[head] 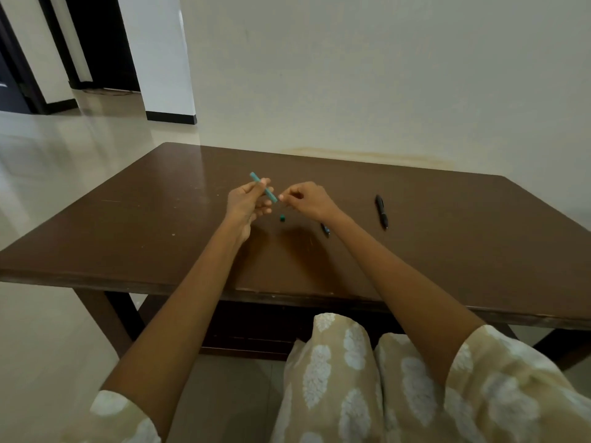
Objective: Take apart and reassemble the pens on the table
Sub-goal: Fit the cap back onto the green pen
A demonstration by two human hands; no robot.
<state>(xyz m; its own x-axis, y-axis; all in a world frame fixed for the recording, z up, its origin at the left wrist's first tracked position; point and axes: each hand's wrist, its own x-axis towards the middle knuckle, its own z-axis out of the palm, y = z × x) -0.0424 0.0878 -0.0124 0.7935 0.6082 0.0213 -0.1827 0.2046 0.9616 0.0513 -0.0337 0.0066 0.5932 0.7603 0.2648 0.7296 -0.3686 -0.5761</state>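
My left hand (248, 199) grips a teal pen barrel (263, 187) above the middle of the brown table (128, 219), the barrel tilted up to the far left. My right hand (305, 198) pinches something very thin at the barrel's near end; I cannot make out what it is. A small teal pen piece (282, 218) lies on the table below the hands. A dark pen (325, 229) lies partly hidden behind my right wrist. A black pen (382, 212) lies to the right.
The table stands against a pale wall at the back. Tiled floor and a doorway lie to the left. My lap in patterned cloth sits below the table's near edge.
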